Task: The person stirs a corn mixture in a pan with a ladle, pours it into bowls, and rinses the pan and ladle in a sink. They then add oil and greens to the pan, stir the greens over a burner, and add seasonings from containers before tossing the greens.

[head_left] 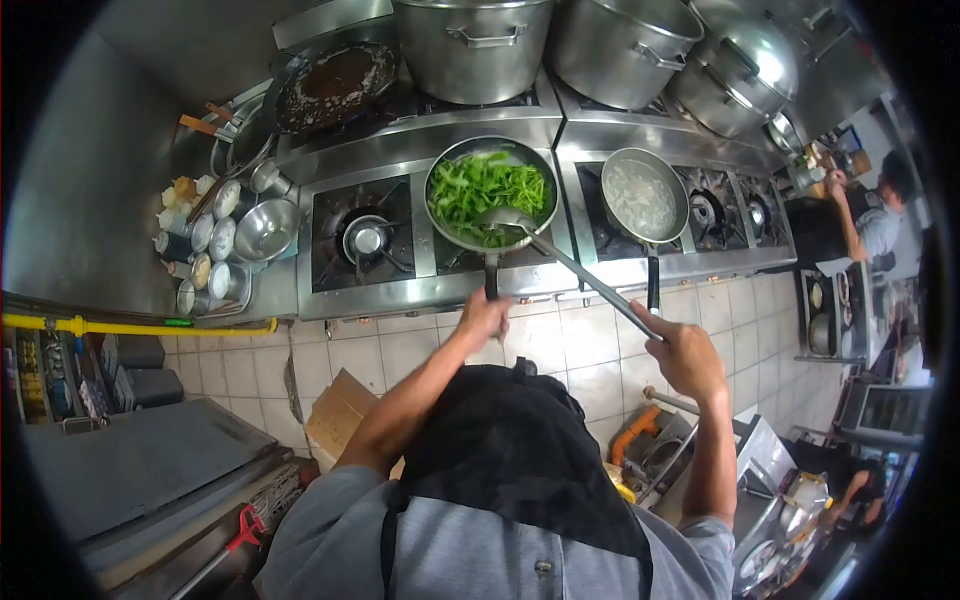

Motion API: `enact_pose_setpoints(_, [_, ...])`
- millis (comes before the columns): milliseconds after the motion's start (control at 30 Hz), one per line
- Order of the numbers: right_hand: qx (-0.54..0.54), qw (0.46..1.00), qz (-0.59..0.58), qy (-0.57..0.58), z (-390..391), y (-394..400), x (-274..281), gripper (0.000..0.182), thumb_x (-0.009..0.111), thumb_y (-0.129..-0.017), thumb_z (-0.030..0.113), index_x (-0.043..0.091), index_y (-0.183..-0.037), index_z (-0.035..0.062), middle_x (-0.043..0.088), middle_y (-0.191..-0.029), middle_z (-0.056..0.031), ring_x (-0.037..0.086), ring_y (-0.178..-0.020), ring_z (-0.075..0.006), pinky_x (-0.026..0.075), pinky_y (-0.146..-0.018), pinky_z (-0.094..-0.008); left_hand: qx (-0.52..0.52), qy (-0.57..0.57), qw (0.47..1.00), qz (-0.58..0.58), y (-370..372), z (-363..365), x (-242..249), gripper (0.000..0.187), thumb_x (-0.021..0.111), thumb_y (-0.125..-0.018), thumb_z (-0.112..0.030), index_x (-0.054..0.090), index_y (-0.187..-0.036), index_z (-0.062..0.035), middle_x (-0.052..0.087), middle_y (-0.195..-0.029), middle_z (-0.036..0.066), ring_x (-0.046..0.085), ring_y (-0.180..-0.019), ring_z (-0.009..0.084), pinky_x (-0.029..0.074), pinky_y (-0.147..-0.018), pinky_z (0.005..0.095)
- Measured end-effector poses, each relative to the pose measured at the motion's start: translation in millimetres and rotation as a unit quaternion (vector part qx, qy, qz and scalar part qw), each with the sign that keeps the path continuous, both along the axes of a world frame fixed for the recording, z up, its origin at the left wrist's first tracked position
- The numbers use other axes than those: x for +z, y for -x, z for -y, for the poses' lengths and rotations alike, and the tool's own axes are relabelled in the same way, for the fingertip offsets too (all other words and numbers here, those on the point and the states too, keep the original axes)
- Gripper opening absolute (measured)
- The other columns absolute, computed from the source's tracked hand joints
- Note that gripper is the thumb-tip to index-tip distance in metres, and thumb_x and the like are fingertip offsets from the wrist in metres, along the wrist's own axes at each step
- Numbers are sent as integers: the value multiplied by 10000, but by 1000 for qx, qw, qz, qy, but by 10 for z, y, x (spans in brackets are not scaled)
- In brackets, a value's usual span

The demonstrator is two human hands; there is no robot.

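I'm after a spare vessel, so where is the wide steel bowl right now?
In the head view, the steel bowl sits on the left side, between the cluster of small containers and the bare burner.

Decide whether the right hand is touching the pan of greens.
Apart. The head view shows the right hand gripping the ladle, with floor tiles and the stove edge visible between it and the pan of greens.
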State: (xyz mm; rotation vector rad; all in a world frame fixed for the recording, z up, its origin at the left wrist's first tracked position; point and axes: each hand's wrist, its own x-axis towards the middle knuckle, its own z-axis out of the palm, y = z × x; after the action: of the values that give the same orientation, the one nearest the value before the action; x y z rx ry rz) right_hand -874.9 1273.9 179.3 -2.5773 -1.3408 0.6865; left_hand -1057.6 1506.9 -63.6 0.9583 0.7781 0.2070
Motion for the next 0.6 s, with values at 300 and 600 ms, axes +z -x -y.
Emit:
enact_pose_setpoints(300, [-78, 997, 17, 13, -6, 109, 279, 615, 633, -861, 86, 517, -1411, 336, 687, -832, -181, 665, -778, -377, 510, -731, -476, -35, -29, 998, -52, 222, 234, -153, 196, 639, -927, -133, 459, -915, -56, 495, -640, 37, 530, -475, 159, 402, -344, 310])
enact_pose_setpoints(600, [5, 989, 54, -138, -629, 364, -2000, 774, 544, -816, -75, 404, -1499, 261, 604, -930, -183, 631, -762, -373, 513, -713, -473, 59, 69, 994, -65, 69, -56, -589, 271, 728, -885, -320, 568, -933, -107, 556, -701, 7, 535, -503, 127, 410, -369, 310])
